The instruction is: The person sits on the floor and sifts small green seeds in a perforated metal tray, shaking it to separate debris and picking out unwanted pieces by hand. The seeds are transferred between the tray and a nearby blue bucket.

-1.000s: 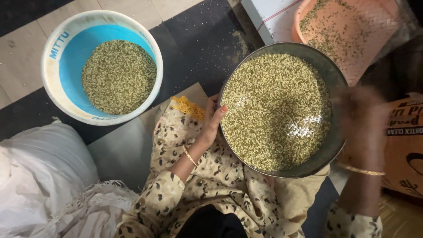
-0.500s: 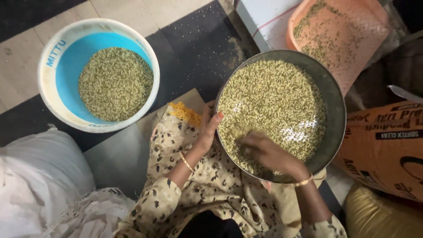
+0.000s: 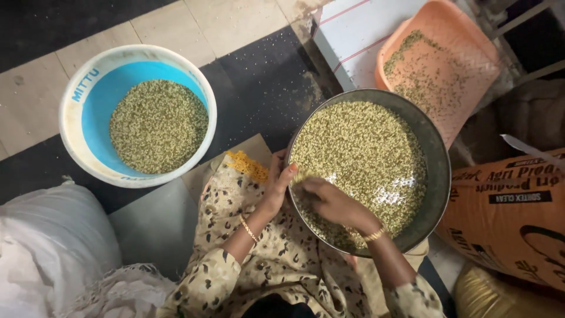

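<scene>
A round metal pan [image 3: 438,176] full of small greenish-yellow grains [image 3: 365,153] rests on my lap. My left hand [image 3: 276,185] grips the pan's left rim. My right hand [image 3: 332,200] lies inside the pan near that rim, fingers curled over a pinch of grains by my left fingertips. A gold bangle sits on each wrist. My patterned beige sleeves and lap cloth lie under the pan.
A blue-and-white bucket [image 3: 79,126] half full of the same grains stands on the floor at the left. An orange tray [image 3: 471,76] with scattered grains lies beyond the pan. An orange printed sack [image 3: 512,218] is at the right, white cloth [image 3: 53,253] at the lower left.
My right hand came from the pan's right side into the pan and swept across the grains to the left rim. The left hand stayed on the rim.
</scene>
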